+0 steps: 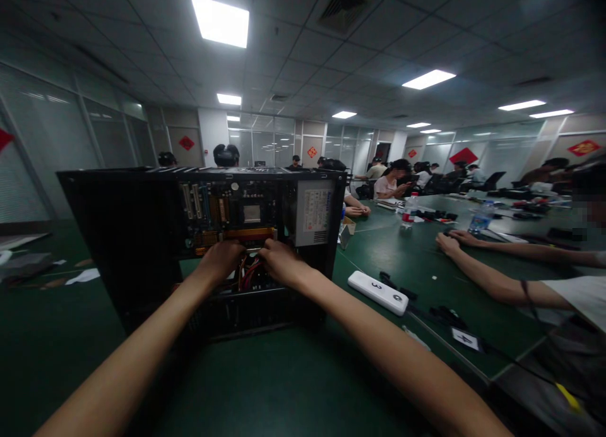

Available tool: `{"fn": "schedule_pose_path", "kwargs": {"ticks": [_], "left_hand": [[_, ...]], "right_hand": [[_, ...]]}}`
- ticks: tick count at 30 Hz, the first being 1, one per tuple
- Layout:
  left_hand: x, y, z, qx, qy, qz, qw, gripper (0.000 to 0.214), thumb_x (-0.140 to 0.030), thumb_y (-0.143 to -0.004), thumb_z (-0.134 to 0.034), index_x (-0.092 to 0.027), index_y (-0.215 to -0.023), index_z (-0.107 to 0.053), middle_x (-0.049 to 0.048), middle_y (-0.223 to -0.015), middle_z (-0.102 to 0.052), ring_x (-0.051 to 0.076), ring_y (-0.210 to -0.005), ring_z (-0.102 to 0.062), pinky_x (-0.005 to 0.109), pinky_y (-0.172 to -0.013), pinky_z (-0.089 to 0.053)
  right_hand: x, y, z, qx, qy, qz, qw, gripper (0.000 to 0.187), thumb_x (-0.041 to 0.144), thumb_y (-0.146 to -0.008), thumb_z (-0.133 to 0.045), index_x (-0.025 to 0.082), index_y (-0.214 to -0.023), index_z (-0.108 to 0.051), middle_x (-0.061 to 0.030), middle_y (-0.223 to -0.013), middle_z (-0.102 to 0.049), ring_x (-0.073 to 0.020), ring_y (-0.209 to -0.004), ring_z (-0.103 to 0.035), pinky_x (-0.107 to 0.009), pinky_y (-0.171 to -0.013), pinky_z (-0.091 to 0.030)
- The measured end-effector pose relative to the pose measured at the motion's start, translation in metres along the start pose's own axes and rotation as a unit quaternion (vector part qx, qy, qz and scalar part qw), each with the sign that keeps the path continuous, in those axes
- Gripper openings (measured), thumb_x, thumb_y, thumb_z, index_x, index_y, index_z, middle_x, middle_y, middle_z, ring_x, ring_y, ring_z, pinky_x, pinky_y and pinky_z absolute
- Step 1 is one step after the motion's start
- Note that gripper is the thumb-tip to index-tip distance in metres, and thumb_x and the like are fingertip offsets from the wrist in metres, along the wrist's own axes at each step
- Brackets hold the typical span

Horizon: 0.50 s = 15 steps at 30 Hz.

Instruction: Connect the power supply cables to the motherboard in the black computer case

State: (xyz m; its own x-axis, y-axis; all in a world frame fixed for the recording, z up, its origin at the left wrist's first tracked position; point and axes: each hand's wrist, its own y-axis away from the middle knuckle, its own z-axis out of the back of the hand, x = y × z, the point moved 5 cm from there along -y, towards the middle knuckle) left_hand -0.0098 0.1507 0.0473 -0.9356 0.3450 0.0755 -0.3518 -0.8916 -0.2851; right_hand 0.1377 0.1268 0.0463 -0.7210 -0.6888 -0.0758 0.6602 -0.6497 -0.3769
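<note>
The numeral "3" is seen printed on a white oblong box lying on the green table at about four o'clock from the open computer case, and a "4" is shown on a small white card farther out in the same direction. A white label is carried on the power supply at the case's two o'clock corner, its print too small to be read. The gold characters on the red diamond signs hung from ten to two o'clock cannot be made out.
</note>
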Motion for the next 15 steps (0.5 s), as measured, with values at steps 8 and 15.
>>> {"fn": "schedule_pose_path", "kwargs": {"ticks": [8, 15], "left_hand": [[-0.003, 0.004, 0.006, -0.004, -0.020, -0.008, 1.000, 0.031, -0.021, -0.093, -0.045, -0.018, -0.105, -0.074, 0.0144, -0.107, -0.072, 0.027, -0.099, -0.069, 0.035, -0.083, -0.051], [0.001, 0.003, 0.003, -0.013, -0.008, -0.017, 1.000, 0.030, -0.024, -0.094, -0.046, -0.020, -0.105, -0.074, 0.0124, -0.108, -0.072, 0.026, -0.101, -0.069, 0.034, -0.085, -0.051]], "right_hand": [[0.005, -0.027, -0.009, -0.022, 0.034, 0.048, 0.998, 0.023, 0.016, -0.097, -0.044, 0.016, -0.109, -0.063, -0.0106, -0.109, -0.055, -0.0205, -0.102, -0.054, -0.030, -0.079, -0.046], [0.001, -0.028, -0.015, -0.038, 0.049, 0.059, 0.996, 0.023, 0.018, -0.098, -0.044, 0.016, -0.109, -0.063, -0.0100, -0.107, -0.057, -0.0192, -0.098, -0.055, -0.029, -0.078, -0.044]]}}
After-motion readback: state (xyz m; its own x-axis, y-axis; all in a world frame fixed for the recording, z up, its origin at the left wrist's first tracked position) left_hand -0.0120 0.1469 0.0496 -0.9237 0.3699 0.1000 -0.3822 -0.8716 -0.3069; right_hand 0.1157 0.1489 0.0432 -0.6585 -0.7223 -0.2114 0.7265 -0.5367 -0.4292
